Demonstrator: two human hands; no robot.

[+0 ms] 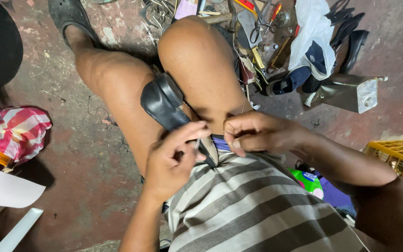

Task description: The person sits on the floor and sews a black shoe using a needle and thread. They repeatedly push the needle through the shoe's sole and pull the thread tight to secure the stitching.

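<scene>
Black shoe (164, 100) sits wedged between the two bare knees, about 11 o'clock from my hands, sole side up, heel end toward the lap. My left hand (171, 158) is at 7 o'clock of the shoe, fingers curled, thumb and forefinger pinched together on something thin and metallic, likely a needle (197, 143); too small to confirm. My right hand (253, 135) is at 4 o'clock of the shoe, fingertips pinched shut on a fine thread (215, 135) stretched taut between both hands. Both hands are just above the shoe's near end; I can't tell whether they touch it. Striped grey shirt (253, 205) fills the frame at 6 o'clock. Tool pile (253, 28) with scissors, pliers and scraps lies on the floor at 12 to 1 o'clock beyond the knees. White plastic bag (311, 32) is at 1 o'clock, dark shoes beside it, and a metal can (350, 93) at 2 o'clock. Yellow crate (395, 154) is at 3 o'clock. Red-and-white striped bag (17, 133) is at 9 o'clock, white paper sheet (3, 189) at 8 o'clock.
</scene>
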